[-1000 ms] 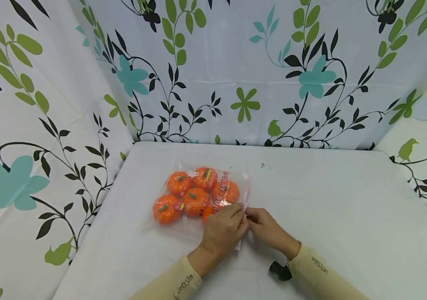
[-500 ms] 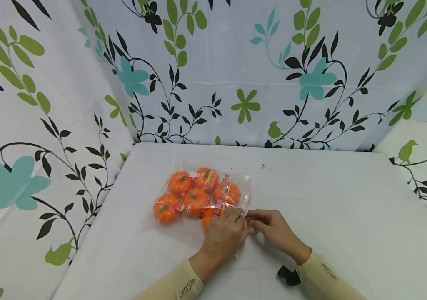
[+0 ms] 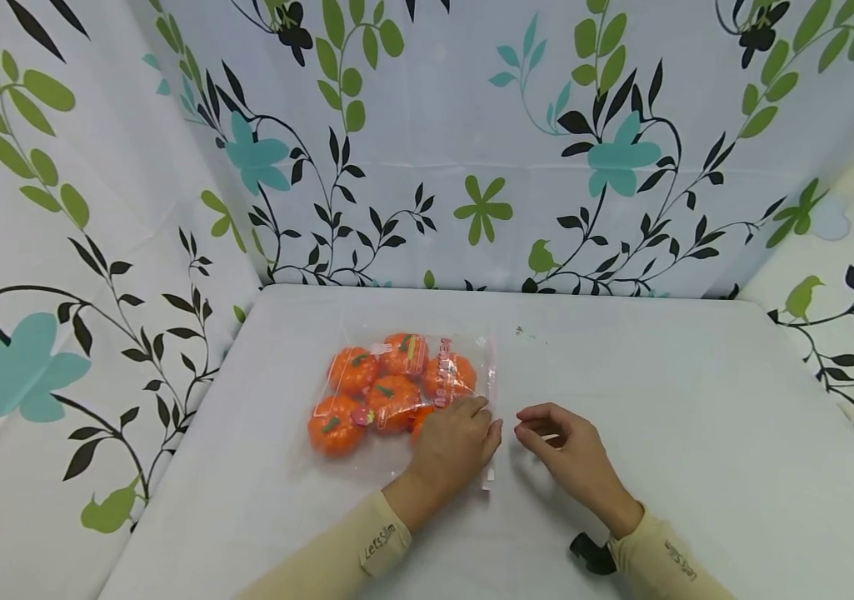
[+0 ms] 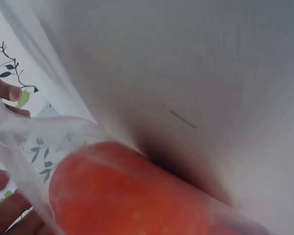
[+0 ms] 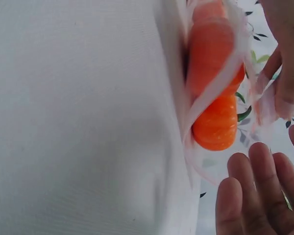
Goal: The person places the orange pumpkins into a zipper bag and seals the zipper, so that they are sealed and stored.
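A clear plastic bag [image 3: 482,358] with pink lettering lies on the white table. Several small orange pumpkins [image 3: 392,404] with green stems are inside it. At the bag's right edge, my left hand [image 3: 451,446] pinches the plastic, and partly covers one pumpkin. The bag's edge bows apart near a pumpkin [image 5: 215,122] in the right wrist view. Just right of the bag, my right hand [image 3: 569,454] hovers with loosely bent fingers and holds nothing. Its fingers [image 5: 259,186] show beneath the left hand in the right wrist view. In the left wrist view, plastic film blurs a pumpkin [image 4: 122,191].
The white table [image 3: 666,400] extends to the right of the hands. Tiny dark specks [image 3: 520,331] lie behind the bag. A black device [image 3: 593,554] sits at the right wrist. Leaf-patterned curtains [image 3: 404,142] stand behind and at both sides.
My right hand has let go of the bag's edge and moved right, leaving a gap. The left hand stays at the bag's edge, its fingers slightly shifted.
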Tool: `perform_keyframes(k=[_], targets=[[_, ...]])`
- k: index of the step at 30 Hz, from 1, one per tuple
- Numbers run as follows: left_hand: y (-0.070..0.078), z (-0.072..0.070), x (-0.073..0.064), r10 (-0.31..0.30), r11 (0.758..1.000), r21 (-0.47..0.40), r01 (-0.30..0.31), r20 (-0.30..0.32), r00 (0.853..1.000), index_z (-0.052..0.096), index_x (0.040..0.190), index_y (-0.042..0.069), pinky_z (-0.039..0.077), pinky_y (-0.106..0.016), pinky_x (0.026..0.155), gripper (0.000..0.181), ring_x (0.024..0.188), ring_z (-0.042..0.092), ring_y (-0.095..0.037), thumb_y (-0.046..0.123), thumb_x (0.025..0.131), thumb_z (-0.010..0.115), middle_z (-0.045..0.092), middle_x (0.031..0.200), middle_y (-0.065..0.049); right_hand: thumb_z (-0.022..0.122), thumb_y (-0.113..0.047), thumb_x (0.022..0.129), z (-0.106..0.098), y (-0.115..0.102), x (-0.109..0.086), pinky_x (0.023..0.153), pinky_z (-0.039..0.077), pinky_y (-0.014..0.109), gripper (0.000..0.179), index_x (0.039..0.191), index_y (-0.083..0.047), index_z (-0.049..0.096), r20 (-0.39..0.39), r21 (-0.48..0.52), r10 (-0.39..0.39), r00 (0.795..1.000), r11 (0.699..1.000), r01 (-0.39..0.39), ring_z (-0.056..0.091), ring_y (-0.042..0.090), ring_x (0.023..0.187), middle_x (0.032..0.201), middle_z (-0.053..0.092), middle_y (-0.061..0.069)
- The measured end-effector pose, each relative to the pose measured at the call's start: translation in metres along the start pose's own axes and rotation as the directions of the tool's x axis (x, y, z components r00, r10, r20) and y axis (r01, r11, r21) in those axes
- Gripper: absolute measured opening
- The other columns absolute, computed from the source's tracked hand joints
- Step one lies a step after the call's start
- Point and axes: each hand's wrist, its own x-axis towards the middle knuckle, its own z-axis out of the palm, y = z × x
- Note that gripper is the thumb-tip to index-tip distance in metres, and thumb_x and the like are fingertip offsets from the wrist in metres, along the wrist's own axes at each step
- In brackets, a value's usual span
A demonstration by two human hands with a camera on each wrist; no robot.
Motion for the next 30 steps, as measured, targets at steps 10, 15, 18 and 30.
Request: perform_keyframes(k=[10,15,18,30], targets=[[-0.006,-0.030,-0.003,0.053,0.993,-0.114,-0.042,0.095,0.994,0.076,0.112,0.009,0.059,-0.028,0.079,0.035,0.097,0.072,-0.015,0.038,0.091,0.074,0.075,0.108,-0.002,0.072,-0.020,0.095,-0.007,-0.012,-0.002,0.060,0.059,0.033,0.020,0.102,-0.002,0.072,0.060,0.093,0.069,0.996,0.993,-0.074,0.071,0.025,0.080,0.087,0.073,0.006],[0.002,-0.047,-0.008,0.192,0.981,-0.022,-0.192,0.210,0.959,0.078,0.102,0.012,0.058,-0.025,0.074,0.032,0.084,0.071,-0.011,0.042,0.093,0.072,0.074,0.094,0.002,0.068,-0.027,0.098,-0.009,-0.013,-0.002,0.058,0.059,0.035,0.027,0.096,0.000,0.073,0.216,0.058,0.151,0.965,0.984,-0.167,0.071,0.025,0.077,0.079,0.072,0.005],[0.009,-0.050,-0.013,0.274,0.952,0.067,-0.299,0.247,0.929,0.078,0.095,0.014,0.056,-0.023,0.072,0.034,0.078,0.067,-0.010,0.047,0.094,0.069,0.071,0.085,0.004,0.061,-0.029,0.102,-0.009,-0.009,-0.003,0.056,0.058,0.036,0.033,0.092,-0.001,0.074,0.316,0.026,0.178,0.932,0.980,-0.196,0.071,0.025,0.074,0.078,0.072,0.005],[0.030,-0.044,-0.034,0.340,0.888,0.234,-0.396,0.247,0.907,0.074,0.074,0.014,0.042,-0.021,0.050,0.017,0.056,0.050,-0.007,0.021,0.089,0.070,0.059,0.063,0.004,0.056,-0.032,0.104,0.008,0.005,-0.012,0.056,0.058,0.030,0.040,0.098,0.002,0.076,0.546,0.185,0.185,0.817,0.924,-0.333,0.074,0.027,0.078,0.087,0.075,0.012]])
